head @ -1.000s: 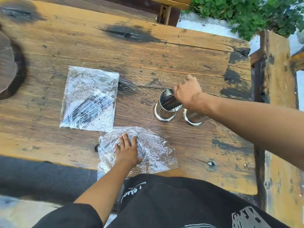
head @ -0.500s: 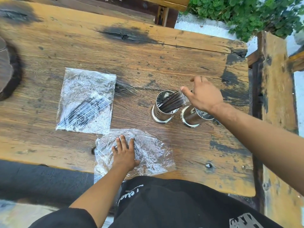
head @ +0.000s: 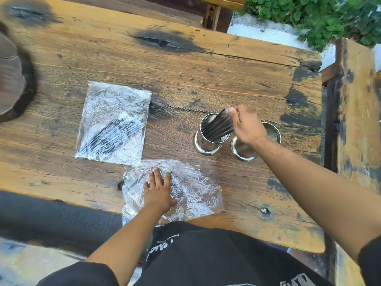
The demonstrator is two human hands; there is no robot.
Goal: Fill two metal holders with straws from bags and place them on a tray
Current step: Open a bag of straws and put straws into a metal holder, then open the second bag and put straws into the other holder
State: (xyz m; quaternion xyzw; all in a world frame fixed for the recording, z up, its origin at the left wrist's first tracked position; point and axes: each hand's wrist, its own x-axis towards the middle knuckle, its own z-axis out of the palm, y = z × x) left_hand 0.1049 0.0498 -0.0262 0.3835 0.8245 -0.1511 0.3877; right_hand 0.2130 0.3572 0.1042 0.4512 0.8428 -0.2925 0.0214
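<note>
Right hand (head: 246, 127) is closed round black straws (head: 218, 126), set in left holder (head: 208, 139) nr table's (head: 226, 79) right edge; left hand (head: 158, 193) is pressed flat, open, on empty bag (head: 193, 188) at front edge.

Black straws (head: 218, 129), shiny silver holders (head: 206, 141), clear bags (head: 113, 122).
</note>
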